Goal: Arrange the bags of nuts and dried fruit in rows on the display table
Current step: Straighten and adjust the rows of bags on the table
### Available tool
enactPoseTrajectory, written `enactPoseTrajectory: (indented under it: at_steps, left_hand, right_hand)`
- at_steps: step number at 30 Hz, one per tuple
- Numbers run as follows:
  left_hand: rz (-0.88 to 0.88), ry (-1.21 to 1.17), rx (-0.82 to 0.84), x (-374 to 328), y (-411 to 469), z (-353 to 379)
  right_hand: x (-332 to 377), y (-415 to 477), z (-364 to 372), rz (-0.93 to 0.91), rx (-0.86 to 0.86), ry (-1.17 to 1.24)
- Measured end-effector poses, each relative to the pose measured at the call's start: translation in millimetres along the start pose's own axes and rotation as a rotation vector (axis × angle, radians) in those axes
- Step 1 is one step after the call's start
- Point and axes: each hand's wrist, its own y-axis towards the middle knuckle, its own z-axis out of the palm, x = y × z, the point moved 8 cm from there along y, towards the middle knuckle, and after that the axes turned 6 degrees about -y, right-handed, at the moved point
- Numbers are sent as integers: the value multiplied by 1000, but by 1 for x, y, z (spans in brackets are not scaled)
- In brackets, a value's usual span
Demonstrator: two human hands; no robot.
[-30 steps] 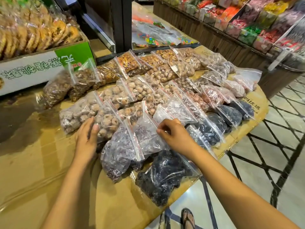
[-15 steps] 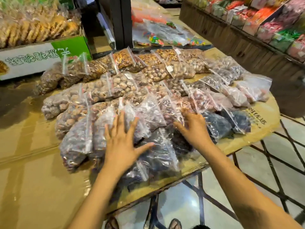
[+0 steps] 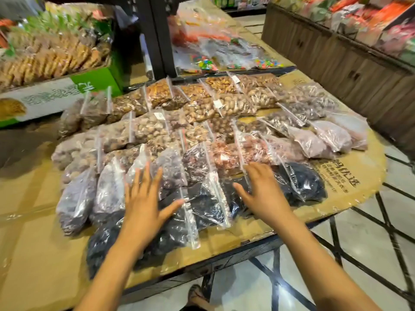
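Many bags: clear zip bags of nuts and dried fruit (image 3: 202,131) lie in overlapping rows across the cardboard-covered counter (image 3: 350,173), pale nuts at the back, dark fruit along the near edge.
Left hand: left hand (image 3: 143,198) lies flat with fingers spread on a dark fruit bag (image 3: 170,223) near the front left; its grip is slack, pressing rather than holding.
Right hand: right hand (image 3: 262,191) rests palm-down on the next dark bag (image 3: 301,182), fingers loosely spread, nothing clasped.
Change: a second ago the right fingers pinched a bag's zip edge and a dark bag hung off the counter's near edge; now both palms are flat and the front bags sit closer together.
Meaning: the front row looks nearly set, though one dark bag at the near left seems to trail out of line, and blur makes that hard to confirm.
Background: a green-and-white box (image 3: 56,97) of biscuits sits at the far left.
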Motion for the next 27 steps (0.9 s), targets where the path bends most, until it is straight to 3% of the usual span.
enactPoseTrajectory:
  at_steps: [6, 10, 14, 18, 22, 27]
  left_hand:
    - [313, 92, 211, -115, 15, 78]
    - [398, 24, 264, -169, 42, 117]
    - [324, 51, 319, -183, 55, 149]
    - [180, 65, 222, -183, 65, 152]
    - [40, 64, 210, -190, 73, 159]
    - [1, -37, 211, -192, 75, 165]
  right_hand:
    - [-138, -15, -22, 465, -85, -72]
    - [-189, -32, -12, 577, -37, 79]
    - [-216, -27, 19, 562, 95, 290]
    - [-225, -3, 21, 433, 182, 393]
    - [-234, 11, 29, 268, 339, 297]
    - [-243, 17, 29, 16, 491, 232]
